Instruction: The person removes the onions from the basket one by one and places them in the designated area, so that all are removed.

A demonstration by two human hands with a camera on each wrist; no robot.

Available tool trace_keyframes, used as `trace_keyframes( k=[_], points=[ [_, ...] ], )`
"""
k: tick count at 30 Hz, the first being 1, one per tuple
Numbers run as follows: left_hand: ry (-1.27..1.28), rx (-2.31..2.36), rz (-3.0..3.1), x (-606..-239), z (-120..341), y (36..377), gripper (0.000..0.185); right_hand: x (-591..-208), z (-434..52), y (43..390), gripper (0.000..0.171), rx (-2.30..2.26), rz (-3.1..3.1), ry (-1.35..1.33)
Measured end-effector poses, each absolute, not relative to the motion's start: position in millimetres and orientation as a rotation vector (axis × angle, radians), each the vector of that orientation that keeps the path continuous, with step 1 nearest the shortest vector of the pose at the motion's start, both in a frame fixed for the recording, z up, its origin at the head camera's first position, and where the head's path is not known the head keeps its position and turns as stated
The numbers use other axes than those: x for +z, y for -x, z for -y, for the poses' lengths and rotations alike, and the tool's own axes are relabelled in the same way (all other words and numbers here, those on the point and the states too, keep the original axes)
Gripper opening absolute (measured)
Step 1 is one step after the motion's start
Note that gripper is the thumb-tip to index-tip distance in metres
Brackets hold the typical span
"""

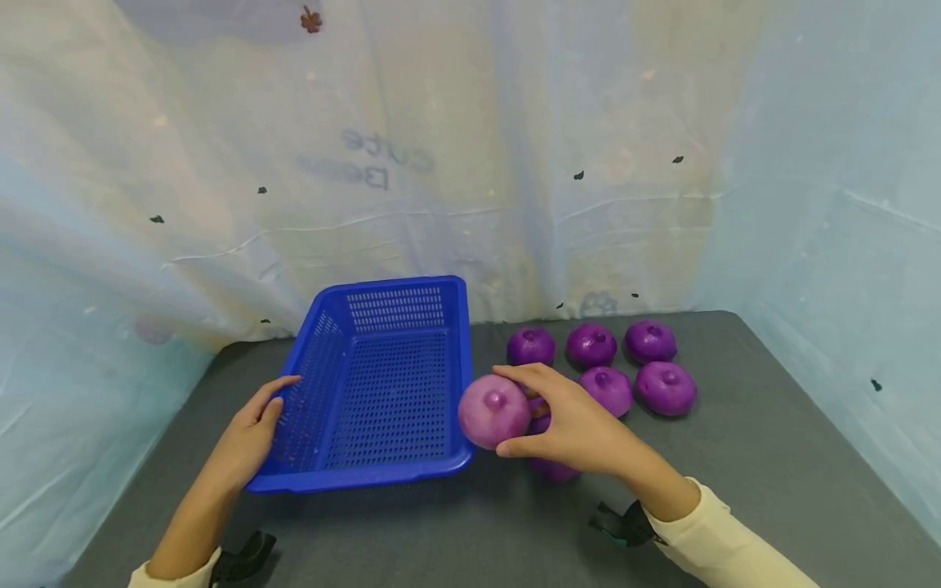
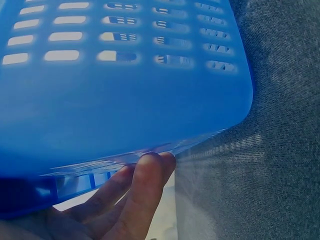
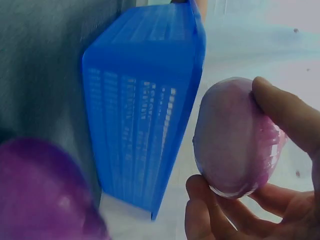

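Right hand [image 1: 581, 429] grips a purple onion [image 1: 493, 411] between curled fingers and thumb, just beside the blue basket [image 1: 382, 469], whose left rim rests against the left hand's [image 1: 250, 433] straight fingers.

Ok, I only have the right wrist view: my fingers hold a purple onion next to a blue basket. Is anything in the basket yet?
Observer: No, the blue basket shows only bare mesh in the head view.
Operator: Where is my left hand?
Observer: The left hand rests on the basket's near left corner.
Operator: How many onions are left on the table?
Observer: Five sit in plain sight, nearest one; at least one more lies partly hidden under your right hand, which holds the onion.
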State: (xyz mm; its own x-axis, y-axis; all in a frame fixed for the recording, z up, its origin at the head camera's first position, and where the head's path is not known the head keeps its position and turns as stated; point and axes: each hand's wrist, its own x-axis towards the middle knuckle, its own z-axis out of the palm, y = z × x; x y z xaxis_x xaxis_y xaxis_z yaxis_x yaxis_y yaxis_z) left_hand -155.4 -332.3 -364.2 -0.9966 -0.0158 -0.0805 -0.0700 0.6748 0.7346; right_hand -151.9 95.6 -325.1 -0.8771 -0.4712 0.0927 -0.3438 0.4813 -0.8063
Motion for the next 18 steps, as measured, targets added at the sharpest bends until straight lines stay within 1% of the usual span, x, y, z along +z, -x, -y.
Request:
trace_keyframes(
  k=[2,13,18],
  points=[
    [0.063,1.233,-2.816,-364,332,156,0.051,-327,-105,151,0.086,-1.341,-2.602,0.689],
    [0.050,1.235,-2.814,-363,333,154,0.051,-324,-148,166,0.084,-1.220,-2.641,0.839],
    [0.052,1.214,-2.827,-363,333,154,0.051,-319,-166,172,0.082,-1.200,-2.656,0.841]
  ],
)
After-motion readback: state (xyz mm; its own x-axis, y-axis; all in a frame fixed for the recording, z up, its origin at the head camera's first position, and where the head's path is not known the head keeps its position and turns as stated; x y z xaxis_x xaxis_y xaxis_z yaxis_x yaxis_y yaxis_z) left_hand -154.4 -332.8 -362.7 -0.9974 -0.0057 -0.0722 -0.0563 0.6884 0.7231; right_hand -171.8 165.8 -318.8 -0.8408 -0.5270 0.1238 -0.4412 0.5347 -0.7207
